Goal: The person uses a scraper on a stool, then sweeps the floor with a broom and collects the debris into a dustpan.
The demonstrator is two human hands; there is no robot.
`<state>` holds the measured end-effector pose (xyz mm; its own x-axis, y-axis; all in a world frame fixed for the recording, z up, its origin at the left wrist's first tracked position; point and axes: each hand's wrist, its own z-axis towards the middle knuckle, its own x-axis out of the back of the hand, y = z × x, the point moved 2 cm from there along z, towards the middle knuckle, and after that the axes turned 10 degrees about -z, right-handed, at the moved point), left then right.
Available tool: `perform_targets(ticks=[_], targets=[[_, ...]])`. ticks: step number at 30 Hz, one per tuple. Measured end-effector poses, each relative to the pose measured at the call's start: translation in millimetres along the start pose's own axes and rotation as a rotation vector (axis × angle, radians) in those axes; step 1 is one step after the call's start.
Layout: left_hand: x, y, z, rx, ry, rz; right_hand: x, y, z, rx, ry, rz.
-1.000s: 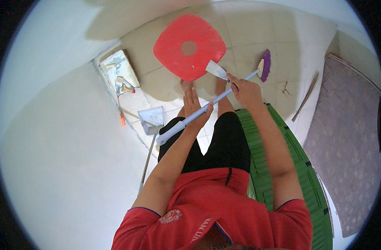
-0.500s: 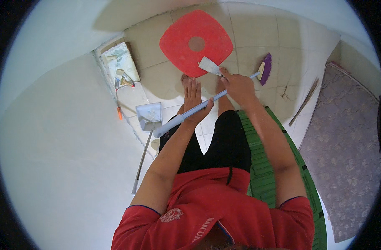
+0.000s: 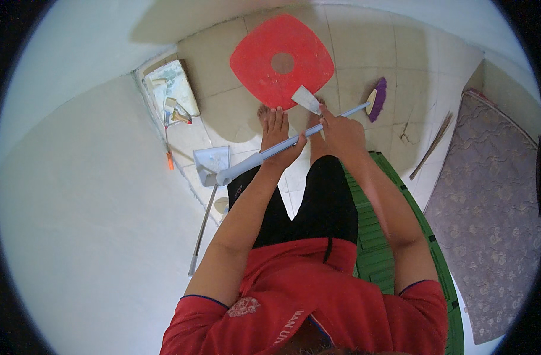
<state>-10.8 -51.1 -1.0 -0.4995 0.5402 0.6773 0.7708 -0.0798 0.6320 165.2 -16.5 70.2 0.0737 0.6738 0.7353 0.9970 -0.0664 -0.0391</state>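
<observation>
A long-handled broom (image 3: 346, 111) slants across in front of me, its light blue-grey grip at lower left and purple bristles at upper right. My left hand (image 3: 277, 141) holds the handle at the thumb, with the fingers stretched forward. In my right hand (image 3: 344, 135) is a putty knife (image 3: 306, 99), its pale wide blade pointing up and left. That hand is right beside the broom handle, which passes behind its fingers; whether they touch is hard to tell. The blade overlaps the lower edge of a red stool (image 3: 255, 56) with a round centre hole.
On the left stands a paint-stained tray (image 3: 184, 89) with brushes, near an orange-handled tool (image 3: 170, 161). A dustpan (image 3: 212, 163) lies beside my leg. I sit on a green slatted surface (image 3: 368, 236); a stick bundle (image 3: 431, 146) and a patterned mattress (image 3: 483, 219) are at right.
My right hand and the putty knife have shifted slightly right and nearer to me. The broom is nearly in the same place, with my left hand still at its handle.
</observation>
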Motion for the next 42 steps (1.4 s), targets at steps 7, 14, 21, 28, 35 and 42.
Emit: perform_targets(ticks=[7, 14, 21, 28, 35, 42], targets=[[7, 4, 3, 0.001, -0.016, -0.028, 14, -19, 23, 0.111, 0.006, 0.000], [6, 1, 0, -0.042, 0.031, -0.036, -16, -19, 21, 0.147, 0.127, 0.026], [5, -2, 1, -0.066, 0.085, -0.028, -13, -45, 32, 0.067, 0.188, 0.007], [5, -2, 2, -0.068, 0.081, -0.078, -9, -65, 48, 0.026, 0.243, 0.099], [5, -5, -2, -0.055, 0.016, 0.042, -39, -57, 37, 0.009, 0.357, 0.040], [6, 1, 0, -0.014, -0.032, -0.094, -1, -73, 73, 0.010, 0.340, 0.172]])
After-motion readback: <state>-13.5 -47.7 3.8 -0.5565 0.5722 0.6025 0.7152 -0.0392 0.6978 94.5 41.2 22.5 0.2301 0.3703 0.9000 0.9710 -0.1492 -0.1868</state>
